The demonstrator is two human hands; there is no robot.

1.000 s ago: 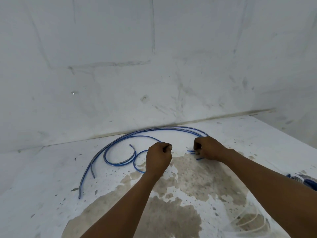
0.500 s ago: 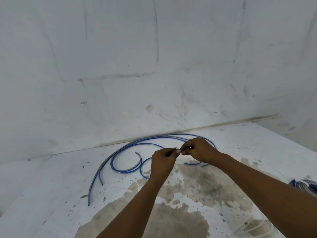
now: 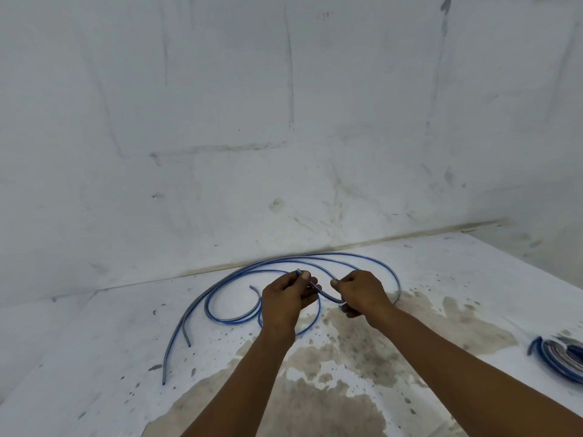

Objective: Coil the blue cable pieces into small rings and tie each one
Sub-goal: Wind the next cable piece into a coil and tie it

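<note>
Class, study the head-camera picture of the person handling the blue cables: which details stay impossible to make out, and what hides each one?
1. Coiled cable bundle, head view: cut off by the right edge, so its ties cannot be seen.
2. Blue cable piece inside the left hand and right hand: the fingers cover it.
3. Loose blue cables by the wall: overlapping arcs, count unclear.

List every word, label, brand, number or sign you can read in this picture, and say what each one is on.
No readable text anywhere.
Wall: only scuffs, smears and joint lines, no lettering.
Floor: stains and specks only.
Blue cable pieces, one held between the left hand and right hand: any print on the sheath is too small to make out.
Coiled bundle at the right edge: blurred, no label legible.
</note>
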